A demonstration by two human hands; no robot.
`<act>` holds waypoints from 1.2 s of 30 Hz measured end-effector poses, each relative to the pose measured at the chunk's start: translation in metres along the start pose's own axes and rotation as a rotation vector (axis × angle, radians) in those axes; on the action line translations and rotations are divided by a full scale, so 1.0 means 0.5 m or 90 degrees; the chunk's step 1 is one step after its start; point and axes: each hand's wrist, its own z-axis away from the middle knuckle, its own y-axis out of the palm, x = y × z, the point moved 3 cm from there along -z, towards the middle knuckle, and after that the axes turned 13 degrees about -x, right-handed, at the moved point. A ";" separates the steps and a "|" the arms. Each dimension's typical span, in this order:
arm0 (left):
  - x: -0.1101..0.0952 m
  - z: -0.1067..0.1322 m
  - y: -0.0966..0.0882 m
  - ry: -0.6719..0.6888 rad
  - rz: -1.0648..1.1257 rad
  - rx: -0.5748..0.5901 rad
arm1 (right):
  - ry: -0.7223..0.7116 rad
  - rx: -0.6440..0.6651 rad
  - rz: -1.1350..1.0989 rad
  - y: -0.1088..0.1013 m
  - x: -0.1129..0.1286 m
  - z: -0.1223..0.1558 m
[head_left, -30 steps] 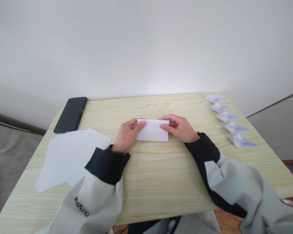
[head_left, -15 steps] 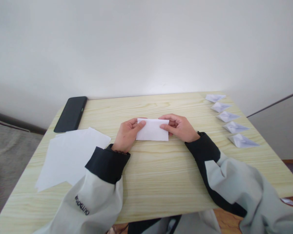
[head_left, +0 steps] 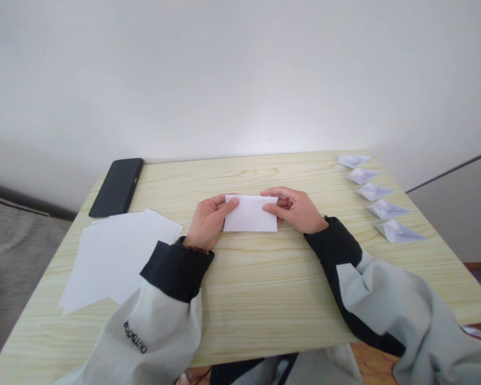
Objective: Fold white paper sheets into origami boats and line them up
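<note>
A white folded paper point(head_left: 250, 215), a small flat rectangle, is held between my two hands over the middle of the table. My left hand point(head_left: 208, 218) pinches its left end, thumb on the near face and fingers behind. At the right end, my right hand point(head_left: 299, 208) grips it the same way, the thumb lying on the face near the upper corner. The fingers behind the paper are partly hidden.
Loose white sheets point(head_left: 112, 256) lie overlapped at the left, partly under my left sleeve. A black phone point(head_left: 117, 187) rests at the back left. Several folded paper pieces point(head_left: 380, 191) form a row along the right side of the wooden table point(head_left: 264, 299). A white wall point(head_left: 240, 80) stands behind.
</note>
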 end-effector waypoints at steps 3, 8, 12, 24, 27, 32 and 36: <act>-0.003 0.000 0.000 0.006 -0.006 -0.016 | 0.012 0.001 -0.003 0.000 0.001 0.000; 0.000 -0.002 -0.002 0.028 -0.057 -0.050 | 0.016 0.004 -0.011 0.000 0.002 0.001; -0.002 0.001 -0.003 0.061 -0.075 -0.096 | 0.017 0.020 -0.020 0.003 0.001 -0.001; -0.024 0.029 0.014 0.184 -0.225 -0.116 | -0.081 0.044 0.055 0.010 0.054 0.009; -0.025 0.036 0.019 0.223 -0.252 -0.105 | -0.059 0.023 0.079 0.021 0.063 0.013; -0.025 0.041 0.021 0.251 -0.287 -0.105 | -0.050 -0.002 0.108 0.025 0.070 0.014; -0.019 0.043 0.020 0.185 -0.285 -0.094 | 0.003 0.058 0.095 0.024 0.071 0.013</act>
